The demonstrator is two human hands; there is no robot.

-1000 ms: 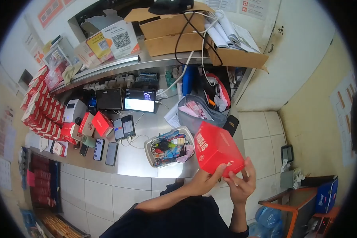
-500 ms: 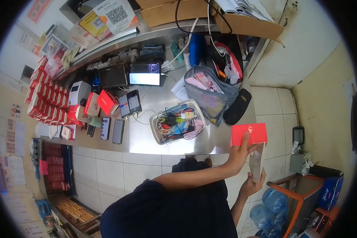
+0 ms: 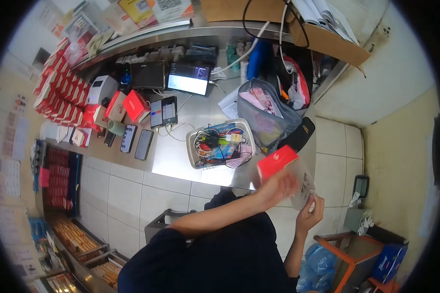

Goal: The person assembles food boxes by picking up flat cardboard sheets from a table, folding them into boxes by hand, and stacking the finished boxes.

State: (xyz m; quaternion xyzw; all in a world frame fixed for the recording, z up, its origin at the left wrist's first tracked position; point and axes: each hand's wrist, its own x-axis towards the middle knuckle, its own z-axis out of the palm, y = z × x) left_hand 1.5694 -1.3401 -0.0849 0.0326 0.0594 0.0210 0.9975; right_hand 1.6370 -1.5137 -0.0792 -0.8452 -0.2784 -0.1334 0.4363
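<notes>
A bright red box-like piece is tilted at the front right corner of the steel counter. A pale flat piece with dark print hangs beside it; whether the two are joined I cannot tell. My right hand pinches the lower right edge of the pale piece between thumb and fingers. My left hand is in front of the red piece's lower side, its fingers curled and smeared by motion. Whether it touches either piece is unclear.
On the counter stand a basket of cables, a grey mesh bag, a black case, phones and a lit tablet. Red-and-white cartons are stacked left. A stool is below; water bottles stand lower right.
The red piece has moved left and tilted. My left thumb no longer lies on its face; that hand has shifted left and down. The pale piece now shows its printed side. The view has shifted.
</notes>
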